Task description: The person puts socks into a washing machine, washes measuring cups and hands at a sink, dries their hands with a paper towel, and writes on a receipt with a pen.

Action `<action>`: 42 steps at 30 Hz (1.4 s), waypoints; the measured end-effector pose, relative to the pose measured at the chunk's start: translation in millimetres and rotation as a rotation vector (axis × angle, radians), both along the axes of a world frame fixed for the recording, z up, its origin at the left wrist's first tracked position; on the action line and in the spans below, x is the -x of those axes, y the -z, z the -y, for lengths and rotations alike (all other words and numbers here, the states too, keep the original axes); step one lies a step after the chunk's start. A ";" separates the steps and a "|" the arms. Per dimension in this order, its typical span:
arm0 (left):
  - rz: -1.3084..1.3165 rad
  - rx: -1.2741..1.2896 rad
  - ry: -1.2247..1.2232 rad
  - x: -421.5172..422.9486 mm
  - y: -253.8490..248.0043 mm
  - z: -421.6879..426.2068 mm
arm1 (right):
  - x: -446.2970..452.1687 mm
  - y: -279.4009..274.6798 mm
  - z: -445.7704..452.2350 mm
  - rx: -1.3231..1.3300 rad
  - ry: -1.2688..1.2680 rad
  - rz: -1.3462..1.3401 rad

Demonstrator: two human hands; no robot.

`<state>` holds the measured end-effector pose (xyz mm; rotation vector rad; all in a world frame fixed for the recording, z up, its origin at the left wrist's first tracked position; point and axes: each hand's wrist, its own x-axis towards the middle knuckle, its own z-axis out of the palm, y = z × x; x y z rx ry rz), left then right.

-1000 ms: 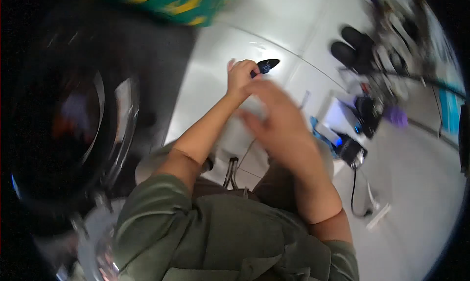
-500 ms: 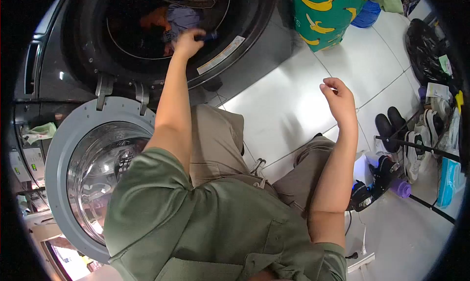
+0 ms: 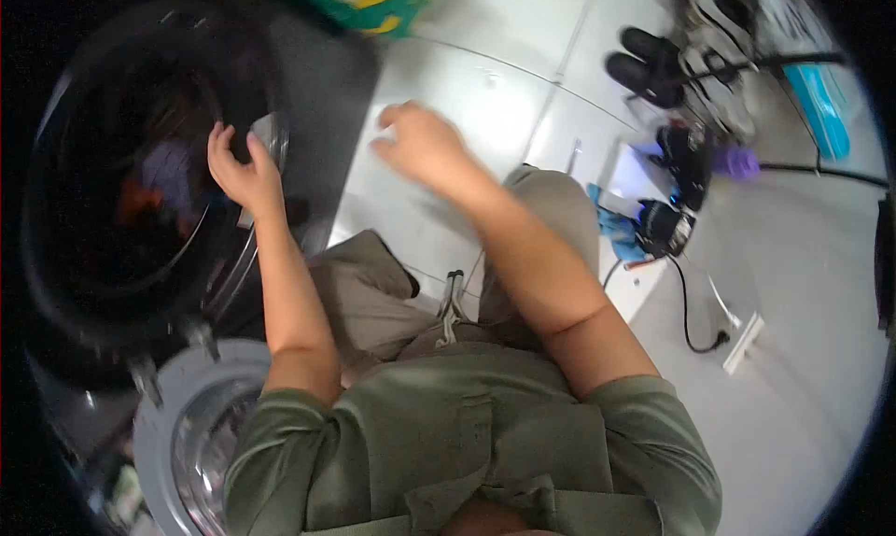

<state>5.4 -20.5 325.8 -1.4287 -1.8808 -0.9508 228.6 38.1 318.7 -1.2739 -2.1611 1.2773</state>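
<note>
My left hand (image 3: 245,176) no longer holds the dark item, whose place I cannot tell; my right hand (image 3: 425,148) has swung inward over the floor (image 3: 495,69). Left fingers spread wide, empty; right ones curl loosely, blurred, nothing visible between. Clothes (image 3: 168,170) lie inside the washing machine (image 3: 329,88). I judge this step a release; reaching them calls for passing its rim.
</note>
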 end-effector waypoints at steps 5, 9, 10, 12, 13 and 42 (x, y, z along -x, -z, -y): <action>0.220 0.376 0.447 -36.8 64.6 -52.3 | 9.3 27.9 -7.5 0.010 0.008 -0.007; 0.434 0.638 0.426 -42.2 121.8 -66.9 | 28.1 48.5 -58.3 0.057 0.119 0.050; 0.427 0.684 0.398 -43.0 122.3 -71.4 | 31.4 53.2 -75.4 0.017 0.182 0.032; 0.447 0.726 0.334 -40.6 118.3 -70.9 | 42.3 62.8 -103.2 0.054 0.245 0.042; 0.461 0.774 0.262 -40.2 115.5 -67.1 | 45.4 68.1 -112.7 0.096 0.305 0.047; 0.479 1.210 0.686 -208.4 356.4 -268.8 | -305.7 385.2 -196.6 -0.147 1.199 0.957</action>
